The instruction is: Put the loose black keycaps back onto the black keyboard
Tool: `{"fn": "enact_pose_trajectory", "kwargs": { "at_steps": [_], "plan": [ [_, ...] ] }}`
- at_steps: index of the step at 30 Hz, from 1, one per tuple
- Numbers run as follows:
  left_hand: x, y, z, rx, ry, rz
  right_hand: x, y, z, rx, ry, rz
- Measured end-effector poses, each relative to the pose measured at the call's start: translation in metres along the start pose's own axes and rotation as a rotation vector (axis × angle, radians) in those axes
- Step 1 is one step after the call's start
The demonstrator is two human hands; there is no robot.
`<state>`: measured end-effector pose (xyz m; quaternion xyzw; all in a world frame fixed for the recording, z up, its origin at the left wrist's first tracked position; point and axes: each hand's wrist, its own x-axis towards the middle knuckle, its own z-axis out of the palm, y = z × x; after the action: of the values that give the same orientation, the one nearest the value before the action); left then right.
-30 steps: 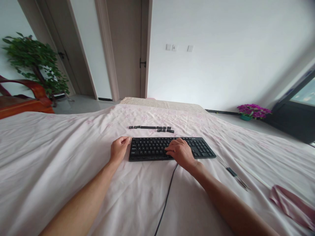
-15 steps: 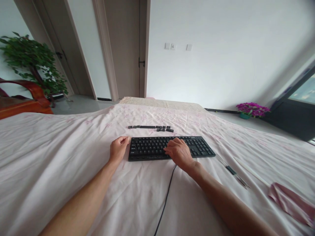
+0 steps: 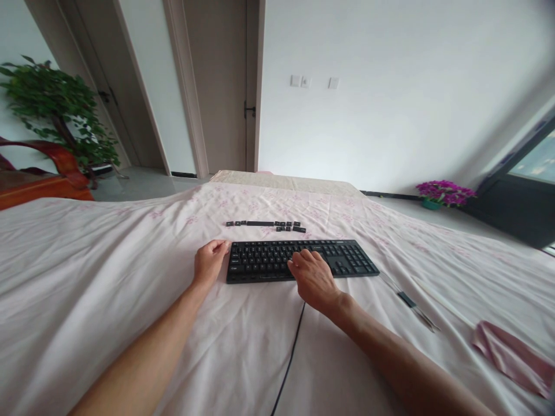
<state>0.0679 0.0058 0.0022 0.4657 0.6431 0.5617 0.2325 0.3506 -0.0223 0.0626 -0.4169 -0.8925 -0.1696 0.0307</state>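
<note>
A black keyboard [image 3: 264,263] lies flat on the cloth, its bottom row bare of keycaps along the near edge. My left hand [image 3: 209,263] is closed at the far left corner, thumb and fingertips pinched on its edge. Over the right-middle keys, my right hand [image 3: 313,277] is bent downward with curled fingers; its fingertips are partly hidden, and anything between them cannot be made out. Beyond the keyboard, several loose black keycaps [image 3: 282,224] lie in a row with a long spacebar [image 3: 260,223]. A shift-like wide keycap [image 3: 299,230] sits nearest the right end.
The keyboard's cable [image 3: 289,358] runs toward me across the pale flowered cloth [image 3: 143,277]. At the right lie a wire keycap puller [image 3: 407,299] with a dark handle and a pink cloth [image 3: 514,358]. A wooden chair [image 3: 65,167] stands at the left.
My right hand has shifted slightly toward me on the keyboard, uncovering more keys behind it. My left hand and the loose keycaps stay in place.
</note>
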Motion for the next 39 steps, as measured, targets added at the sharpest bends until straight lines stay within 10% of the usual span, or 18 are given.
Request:
{"fn": "enact_pose_trajectory", "kwargs": {
  "at_steps": [10, 20, 39],
  "plan": [
    [-0.002, 0.005, -0.002, 0.017, -0.007, 0.01, 0.006, 0.015, -0.007, 0.17, -0.016, 0.029],
    [0.001, 0.001, -0.003, 0.028, -0.032, 0.02, 0.101, 0.061, 0.033, 0.291, 0.06, 0.3],
    [0.002, 0.0, -0.001, 0.028, -0.026, 0.015, 0.159, 0.057, 0.053, -0.022, -0.066, 0.089]
  ]
}}
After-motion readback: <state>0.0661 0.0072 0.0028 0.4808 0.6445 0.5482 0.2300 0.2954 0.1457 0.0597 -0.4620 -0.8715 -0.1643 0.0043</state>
